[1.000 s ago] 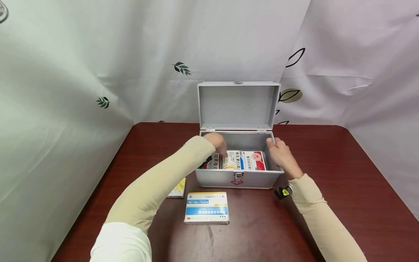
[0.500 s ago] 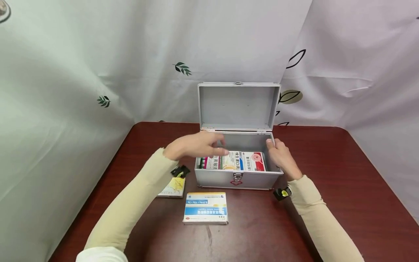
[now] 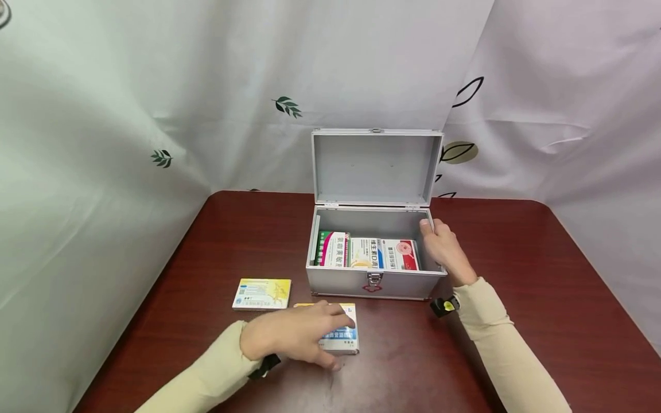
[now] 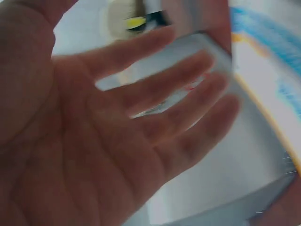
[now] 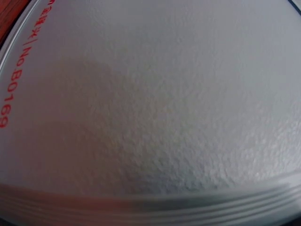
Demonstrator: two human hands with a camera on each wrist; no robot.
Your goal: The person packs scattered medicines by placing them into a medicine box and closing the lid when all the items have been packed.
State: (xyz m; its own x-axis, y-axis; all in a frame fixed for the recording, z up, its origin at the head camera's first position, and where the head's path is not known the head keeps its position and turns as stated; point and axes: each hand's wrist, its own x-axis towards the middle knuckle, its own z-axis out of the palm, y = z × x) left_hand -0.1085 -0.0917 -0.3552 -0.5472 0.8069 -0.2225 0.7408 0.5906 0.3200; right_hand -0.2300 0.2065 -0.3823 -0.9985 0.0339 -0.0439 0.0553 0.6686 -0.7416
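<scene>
In front of the silver case (image 3: 338,283), clasped at its right wall by the right grip (image 3: 445,248), the blue-and-white carton (image 3: 343,343) is partly covered by the loosely spread left grip (image 3: 296,332); probably light, crushable, it is best pinched by its long edges.

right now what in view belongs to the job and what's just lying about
Likely the job:
open metal case
cartons inside it
blue-white carton by the left grip
yellow-white carton

Just around:
leaf-print curtain
table

Red "No.B0169" stands on the metal case (image 5: 160,103); inside, the white carton (image 3: 365,253) reads "维生素D", the green-and-pink-edged carton (image 3: 333,250) "氨咖黄敏".
</scene>
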